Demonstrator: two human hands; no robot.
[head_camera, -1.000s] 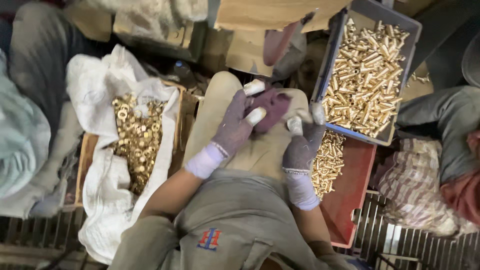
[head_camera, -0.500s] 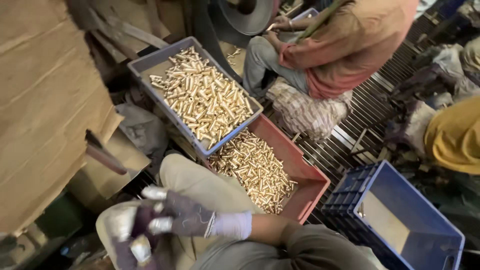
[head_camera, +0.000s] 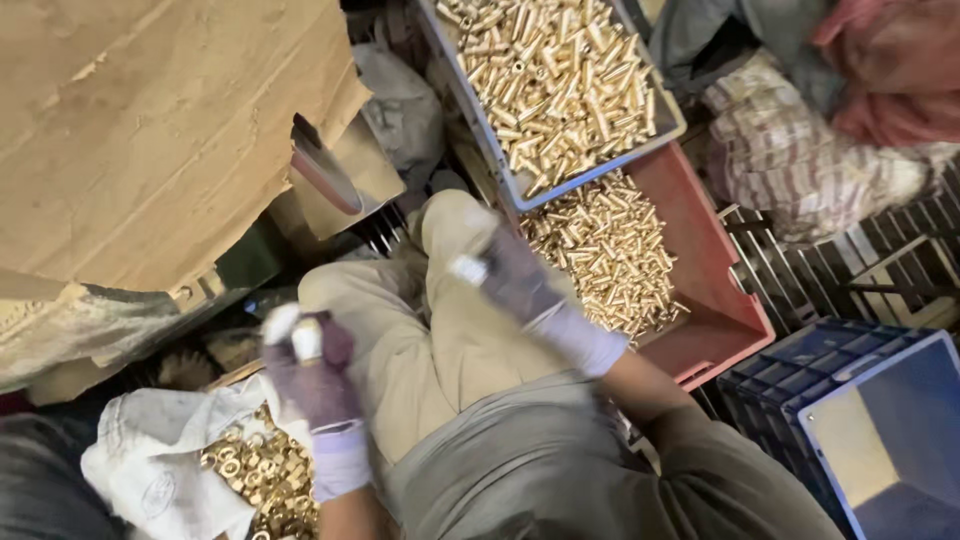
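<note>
At seven o'clock, gloved left hand (head_camera: 312, 372) closed, contents not discernible, directly above brass nuts (head_camera: 262, 478) on white cloth (head_camera: 150, 465). Right hand (head_camera: 512, 282), blurred, grip indeterminate, nearer brass tubes (head_camera: 605, 255) in red tray (head_camera: 722, 300) at two o'clock.

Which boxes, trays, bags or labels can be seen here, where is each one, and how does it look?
Grey tray: top centre, rectangular, full of brass tubes.
Red tray: under it, rectangular, partly filled with brass tubes.
Blue crate: bottom right, ribbed walls.
Cardboard: top left, brown, torn sheet.
White cloth bag: bottom left, holding brass nuts.
No labels, signs or screens.
</note>
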